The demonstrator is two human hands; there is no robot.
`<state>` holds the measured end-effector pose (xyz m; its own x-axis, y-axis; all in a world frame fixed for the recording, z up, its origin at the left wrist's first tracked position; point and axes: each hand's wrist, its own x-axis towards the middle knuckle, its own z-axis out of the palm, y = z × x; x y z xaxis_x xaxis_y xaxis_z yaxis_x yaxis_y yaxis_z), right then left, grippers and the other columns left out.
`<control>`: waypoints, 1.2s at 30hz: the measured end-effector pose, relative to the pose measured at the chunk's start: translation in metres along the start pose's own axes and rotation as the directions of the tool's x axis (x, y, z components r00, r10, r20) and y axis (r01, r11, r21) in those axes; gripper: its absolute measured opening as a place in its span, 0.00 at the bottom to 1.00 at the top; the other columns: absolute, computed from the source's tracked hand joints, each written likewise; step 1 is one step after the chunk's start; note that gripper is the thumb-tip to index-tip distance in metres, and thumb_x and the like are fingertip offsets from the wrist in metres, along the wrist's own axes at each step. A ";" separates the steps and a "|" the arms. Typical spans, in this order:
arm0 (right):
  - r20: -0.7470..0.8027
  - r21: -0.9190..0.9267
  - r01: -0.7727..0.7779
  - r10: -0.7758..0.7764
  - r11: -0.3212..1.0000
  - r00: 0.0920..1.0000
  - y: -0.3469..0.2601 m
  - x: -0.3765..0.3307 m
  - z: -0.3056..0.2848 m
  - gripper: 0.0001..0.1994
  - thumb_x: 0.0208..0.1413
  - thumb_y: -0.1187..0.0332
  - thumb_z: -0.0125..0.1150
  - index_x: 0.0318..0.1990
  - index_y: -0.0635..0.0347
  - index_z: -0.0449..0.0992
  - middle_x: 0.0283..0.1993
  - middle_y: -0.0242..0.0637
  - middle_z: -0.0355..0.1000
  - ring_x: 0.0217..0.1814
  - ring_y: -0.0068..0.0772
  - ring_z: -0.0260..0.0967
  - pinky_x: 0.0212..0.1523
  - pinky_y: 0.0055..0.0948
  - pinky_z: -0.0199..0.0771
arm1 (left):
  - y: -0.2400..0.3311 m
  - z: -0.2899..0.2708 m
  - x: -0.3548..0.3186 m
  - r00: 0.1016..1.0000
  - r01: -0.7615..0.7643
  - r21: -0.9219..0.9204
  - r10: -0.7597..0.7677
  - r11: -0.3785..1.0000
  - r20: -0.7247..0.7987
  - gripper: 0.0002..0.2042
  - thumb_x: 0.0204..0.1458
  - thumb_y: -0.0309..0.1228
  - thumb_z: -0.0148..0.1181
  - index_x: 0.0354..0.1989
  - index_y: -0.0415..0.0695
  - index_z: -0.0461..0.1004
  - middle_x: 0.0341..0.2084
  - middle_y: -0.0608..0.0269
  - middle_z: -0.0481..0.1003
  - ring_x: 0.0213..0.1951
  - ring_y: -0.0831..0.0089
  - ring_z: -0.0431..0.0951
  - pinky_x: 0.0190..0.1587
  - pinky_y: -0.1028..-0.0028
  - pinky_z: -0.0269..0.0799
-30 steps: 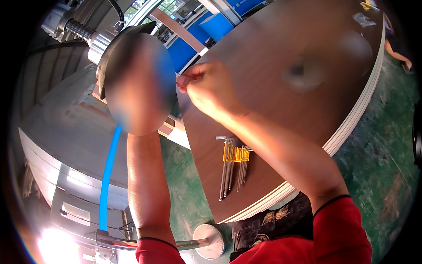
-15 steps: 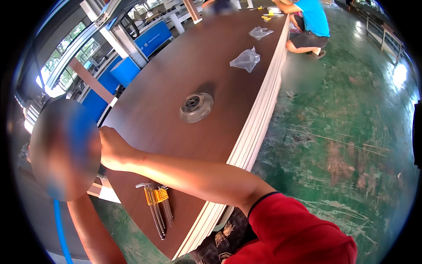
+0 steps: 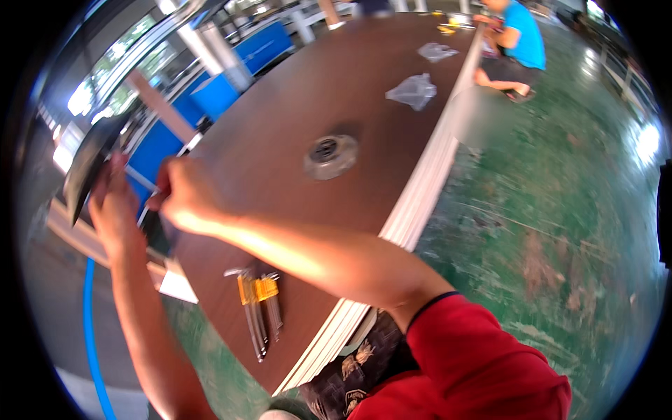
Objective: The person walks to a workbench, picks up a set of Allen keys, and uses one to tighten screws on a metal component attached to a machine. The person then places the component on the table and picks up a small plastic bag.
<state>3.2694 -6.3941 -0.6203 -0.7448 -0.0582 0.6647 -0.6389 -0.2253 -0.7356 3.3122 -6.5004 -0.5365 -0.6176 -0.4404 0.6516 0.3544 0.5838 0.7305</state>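
Left hand (image 3: 112, 203) is raised at the left rim of the view, fingers wrapped against a dark, flat plate-like part (image 3: 87, 164) that it holds up on edge; the grip looks closed on it, though motion blur hides the fingertips. Right hand (image 3: 183, 196) sits just beside the left, curled into a loose fist at the same part's lower edge. Whether it pinches something small cannot be told (the area is blurred and shadowed).

Both hands are off the near left corner of a large dark brown tabletop (image 3: 364, 91), which lies on a stack of pale boards showing as a layered white edge (image 3: 413, 217). A round metal flange (image 3: 330, 155) sits on the tabletop near its middle, well apart from the hands. A set of hex keys in a yellow holder (image 3: 257, 308) lies near the tabletop's front corner, below the right forearm.

Further back on the tabletop lie two clear plastic bags (image 3: 413, 89). A person in a blue shirt (image 3: 521, 42) crouches on the green floor (image 3: 560, 231) at the far end. A blue hose (image 3: 89, 329) runs along the ground at lower left.
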 end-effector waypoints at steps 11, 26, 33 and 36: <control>0.421 0.288 -0.235 0.097 0.929 0.902 -0.001 0.013 -0.020 0.12 0.65 0.66 0.52 0.38 0.60 0.81 0.28 0.31 0.77 0.29 0.18 0.67 0.31 0.22 0.66 | 0.032 0.007 -0.022 0.988 0.013 -0.168 0.013 0.986 0.155 0.14 0.66 0.36 0.50 0.44 0.36 0.76 0.16 0.78 0.55 0.18 0.86 0.50 0.20 0.81 0.45; 0.314 0.238 -0.209 0.128 0.949 0.941 -0.007 0.013 -0.003 0.09 0.51 0.69 0.70 0.31 0.67 0.78 0.27 0.36 0.76 0.31 0.23 0.71 0.31 0.27 0.69 | 0.022 0.003 -0.016 0.995 -0.042 -0.001 0.042 0.999 0.093 0.15 0.59 0.42 0.61 0.38 0.39 0.77 0.16 0.75 0.61 0.19 0.84 0.56 0.21 0.79 0.52; 0.435 0.476 -0.215 -0.016 0.853 0.900 -0.003 0.013 -0.011 0.08 0.59 0.69 0.61 0.35 0.67 0.78 0.29 0.38 0.77 0.33 0.23 0.72 0.32 0.27 0.71 | 0.023 0.001 -0.013 0.986 0.039 -0.269 0.007 0.962 0.166 0.12 0.63 0.33 0.54 0.40 0.36 0.77 0.13 0.77 0.56 0.16 0.86 0.49 0.19 0.80 0.43; 0.491 0.474 -0.277 0.010 0.836 0.871 0.000 0.015 -0.018 0.12 0.64 0.69 0.53 0.34 0.68 0.79 0.28 0.38 0.77 0.31 0.23 0.73 0.33 0.26 0.74 | 0.026 0.000 -0.013 0.972 0.083 -0.292 -0.014 0.953 0.233 0.13 0.64 0.33 0.52 0.41 0.35 0.77 0.13 0.78 0.53 0.16 0.85 0.48 0.20 0.80 0.43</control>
<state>3.2545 -6.3774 -0.6126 -0.5610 -0.5302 0.6357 -0.2368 -0.6331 -0.7370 3.3290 -6.4795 -0.5265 -0.7689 -0.2777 0.5759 0.4910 0.3206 0.8101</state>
